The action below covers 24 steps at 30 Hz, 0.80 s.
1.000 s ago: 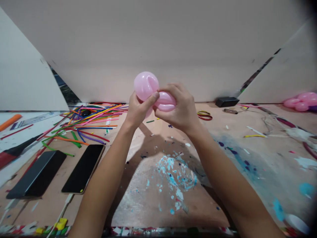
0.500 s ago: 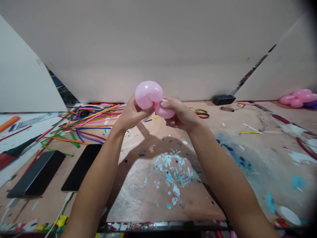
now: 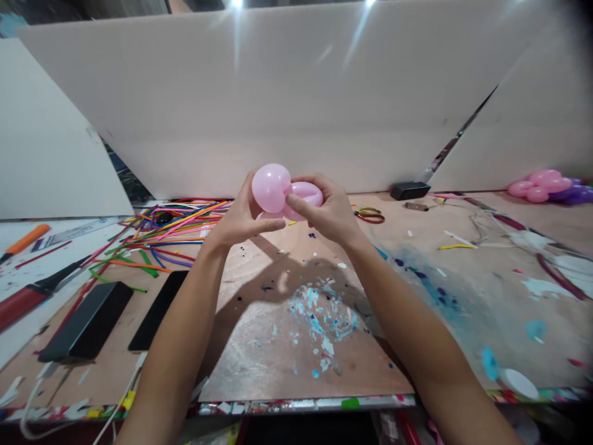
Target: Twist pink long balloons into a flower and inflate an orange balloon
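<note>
A pink twisted balloon [image 3: 271, 187] is held between my two hands above the middle of the table. My left hand [image 3: 238, 213] cups its rounded left lobe from behind, thumb stretched out along the underside. My right hand [image 3: 327, 207] wraps the right lobe, with its thumb pressed at the pinched joint in the centre. The fingers behind the balloon are mostly hidden. Beyond my left hand lies a pile of uninflated modelling balloons [image 3: 185, 224] in many colours.
A black phone [image 3: 155, 315] and a dark box-shaped device [image 3: 88, 321], both cabled, lie left. Scissors [image 3: 369, 215] and a small black box [image 3: 410, 190] sit at the back. Pink balloon shapes [image 3: 542, 184] rest far right. A white panel [image 3: 296, 105] stands behind the paint-flecked table [image 3: 259, 371].
The balloon has turned in my hands, and its right part shows as a larger folded loop. My left thumb has straightened beneath it. The camera view has tilted upward slightly.
</note>
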Motion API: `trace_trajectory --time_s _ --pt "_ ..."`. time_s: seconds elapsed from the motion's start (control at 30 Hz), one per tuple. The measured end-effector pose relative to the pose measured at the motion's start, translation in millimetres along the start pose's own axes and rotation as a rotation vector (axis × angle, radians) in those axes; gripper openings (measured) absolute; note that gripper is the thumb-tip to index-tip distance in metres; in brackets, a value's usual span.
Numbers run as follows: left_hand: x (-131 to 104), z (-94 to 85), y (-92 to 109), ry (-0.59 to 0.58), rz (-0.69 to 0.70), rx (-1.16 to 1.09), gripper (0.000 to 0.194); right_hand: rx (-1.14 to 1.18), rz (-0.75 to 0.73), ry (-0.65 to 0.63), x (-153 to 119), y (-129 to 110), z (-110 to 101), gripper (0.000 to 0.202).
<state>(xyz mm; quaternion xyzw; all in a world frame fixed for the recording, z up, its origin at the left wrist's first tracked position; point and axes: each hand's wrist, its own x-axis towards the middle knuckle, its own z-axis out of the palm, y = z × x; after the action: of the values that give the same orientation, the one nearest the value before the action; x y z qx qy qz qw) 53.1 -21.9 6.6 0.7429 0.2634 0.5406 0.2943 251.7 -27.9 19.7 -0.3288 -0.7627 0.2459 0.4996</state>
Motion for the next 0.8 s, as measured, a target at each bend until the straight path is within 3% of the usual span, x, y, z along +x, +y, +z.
trace_trajectory --time_s 0.1,0.27,0.43,0.53,0.63,0.7,0.8 --pt "-2.8 7.7 8.1 0.073 -0.006 0.044 0.085 -0.205 -0.214 -0.034 -2.1 -0.7 -6.1 0.052" --pt "-0.2 24.9 7.3 0.208 -0.073 0.006 0.068 -0.414 -0.320 -0.187 -8.1 -0.3 -14.3 0.074" --pt "1.7 30.9 3.2 0.317 -0.034 -0.030 0.059 -0.413 -0.360 -0.047 -6.8 2.6 -9.0 0.053" --pt "-0.3 32.4 1.2 0.338 0.053 -0.018 0.058 -0.209 -0.231 -0.016 -4.7 3.2 -5.7 0.040" --pt "-1.6 31.2 -2.7 0.361 0.152 0.036 0.066 0.174 -0.016 -0.069 -1.5 4.3 -1.6 0.043" --pt "-1.4 27.4 -3.2 0.307 0.170 0.057 0.068 0.427 0.160 -0.184 1.7 6.6 1.6 0.051" --pt "-0.6 18.6 2.5 0.127 0.133 0.083 0.061 0.698 0.401 -0.363 6.9 13.8 4.9 0.054"
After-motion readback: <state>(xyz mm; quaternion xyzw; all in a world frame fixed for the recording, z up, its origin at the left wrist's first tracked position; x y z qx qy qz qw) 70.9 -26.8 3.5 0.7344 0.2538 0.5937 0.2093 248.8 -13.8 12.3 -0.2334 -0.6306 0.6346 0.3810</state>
